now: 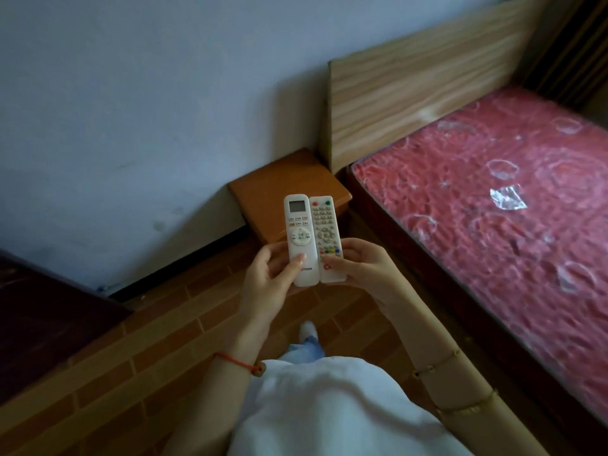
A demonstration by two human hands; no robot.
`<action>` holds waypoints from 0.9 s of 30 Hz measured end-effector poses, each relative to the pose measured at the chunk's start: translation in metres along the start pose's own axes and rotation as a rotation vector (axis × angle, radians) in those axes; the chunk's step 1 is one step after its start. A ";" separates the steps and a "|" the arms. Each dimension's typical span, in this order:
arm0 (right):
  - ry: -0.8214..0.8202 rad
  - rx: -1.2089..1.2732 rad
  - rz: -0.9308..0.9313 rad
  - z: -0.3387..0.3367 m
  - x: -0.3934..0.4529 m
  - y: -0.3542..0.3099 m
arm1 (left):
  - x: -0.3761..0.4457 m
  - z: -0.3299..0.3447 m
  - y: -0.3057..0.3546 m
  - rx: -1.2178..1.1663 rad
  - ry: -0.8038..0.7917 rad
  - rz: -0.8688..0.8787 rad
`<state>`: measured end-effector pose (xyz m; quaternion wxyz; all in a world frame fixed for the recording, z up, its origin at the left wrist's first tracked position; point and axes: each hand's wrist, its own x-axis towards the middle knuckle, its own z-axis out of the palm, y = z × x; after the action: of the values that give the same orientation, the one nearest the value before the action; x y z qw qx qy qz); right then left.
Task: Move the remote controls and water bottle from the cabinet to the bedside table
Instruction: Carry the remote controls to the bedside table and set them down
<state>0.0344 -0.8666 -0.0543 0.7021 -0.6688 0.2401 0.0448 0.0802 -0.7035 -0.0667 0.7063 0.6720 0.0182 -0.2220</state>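
Note:
I hold two white remotes side by side in front of me, upright, buttons facing me. My left hand (269, 274) grips the air-conditioner remote (299, 232), which has a small screen at its top. My right hand (358, 268) grips the TV remote (325, 232), which has many small buttons and red and green keys at the top. Behind them stands the orange wooden bedside table (273, 185), in the corner between the wall and the bed. The dark cabinet (39, 317) shows at the left edge. No water bottle is in view.
A bed with a red mattress wrapped in plastic (493, 205) and a light wood headboard (411, 90) fills the right side. The floor is brick-patterned (164, 340). A pale wall (131, 110) runs behind the bedside table.

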 end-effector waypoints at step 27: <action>-0.278 -0.313 0.220 0.000 0.411 -0.092 | 0.357 0.018 0.038 -0.086 0.314 -0.194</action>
<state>0.4317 -0.9820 -0.1327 0.6072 -0.7266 0.2026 0.2494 0.4094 -0.8239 -0.1449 0.6980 0.6627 0.2026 -0.1804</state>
